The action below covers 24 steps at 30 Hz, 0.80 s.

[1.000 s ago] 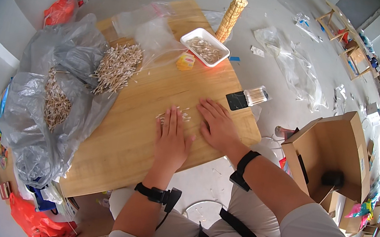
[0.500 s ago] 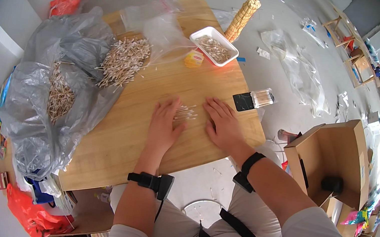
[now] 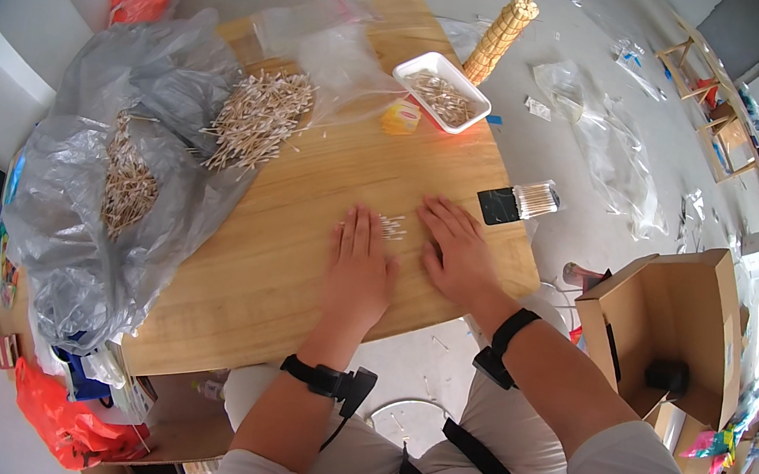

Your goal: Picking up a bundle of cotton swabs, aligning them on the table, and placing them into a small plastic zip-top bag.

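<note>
The fingers of the left hand (image 3: 362, 269) are straight and flat, not gripping. They lie at the left end of a small bunch of cotton swabs (image 3: 391, 227), with some tips poking out on the right, maybe to stop them rolling. I cannot tell how many are under the fingers. The right hand (image 3: 459, 256) rests flat and loose just beside the bunch, holding nothing. The 2 hands seem to make 2 low walls around it.

All this is on a wooden table (image 3: 254, 316). The right wrist is by its near edge, so there is little room that way. Bare wood runs from the fingertips up to a yellow packet (image 3: 401, 117), with more to the left.

The white tray (image 3: 406, 70) of swabs sits near the far right edge. A swab pack (image 3: 515, 203) pokes past the right edge, so a bump could tip it. The big swab pile (image 3: 258, 119) lies far left, partly on a gray plastic bag (image 3: 61, 232), which may catch spills.
</note>
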Motion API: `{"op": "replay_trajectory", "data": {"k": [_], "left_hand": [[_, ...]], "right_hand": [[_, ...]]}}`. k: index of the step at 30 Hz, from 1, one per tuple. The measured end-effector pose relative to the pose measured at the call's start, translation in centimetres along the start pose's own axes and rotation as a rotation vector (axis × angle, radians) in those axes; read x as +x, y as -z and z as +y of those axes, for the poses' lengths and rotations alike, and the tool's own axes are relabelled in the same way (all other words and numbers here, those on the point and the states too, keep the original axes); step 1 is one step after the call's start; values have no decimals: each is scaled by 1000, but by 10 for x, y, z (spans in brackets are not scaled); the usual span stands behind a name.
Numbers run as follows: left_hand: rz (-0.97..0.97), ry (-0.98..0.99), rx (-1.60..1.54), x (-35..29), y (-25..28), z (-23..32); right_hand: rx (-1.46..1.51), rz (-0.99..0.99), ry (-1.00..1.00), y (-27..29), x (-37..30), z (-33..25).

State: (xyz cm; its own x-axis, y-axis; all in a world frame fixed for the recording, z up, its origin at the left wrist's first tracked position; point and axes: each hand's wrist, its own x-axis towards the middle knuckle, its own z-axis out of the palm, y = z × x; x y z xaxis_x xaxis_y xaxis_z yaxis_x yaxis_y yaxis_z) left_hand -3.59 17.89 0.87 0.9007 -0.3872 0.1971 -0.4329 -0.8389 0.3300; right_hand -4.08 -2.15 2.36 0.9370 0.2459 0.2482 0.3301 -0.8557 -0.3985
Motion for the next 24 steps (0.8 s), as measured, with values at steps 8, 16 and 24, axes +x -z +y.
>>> {"op": "replay_trajectory", "data": {"k": [8, 16, 24], "left_hand": [[54, -33, 23, 7, -10, -10], [139, -121, -93, 17, -10, -28], [108, -136, -180, 18, 5, -36]], "right_hand": [[-25, -9, -15, 0, 0, 0], [-34, -3, -2, 0, 0, 0], [-35, 8, -9, 0, 0, -1]]}}
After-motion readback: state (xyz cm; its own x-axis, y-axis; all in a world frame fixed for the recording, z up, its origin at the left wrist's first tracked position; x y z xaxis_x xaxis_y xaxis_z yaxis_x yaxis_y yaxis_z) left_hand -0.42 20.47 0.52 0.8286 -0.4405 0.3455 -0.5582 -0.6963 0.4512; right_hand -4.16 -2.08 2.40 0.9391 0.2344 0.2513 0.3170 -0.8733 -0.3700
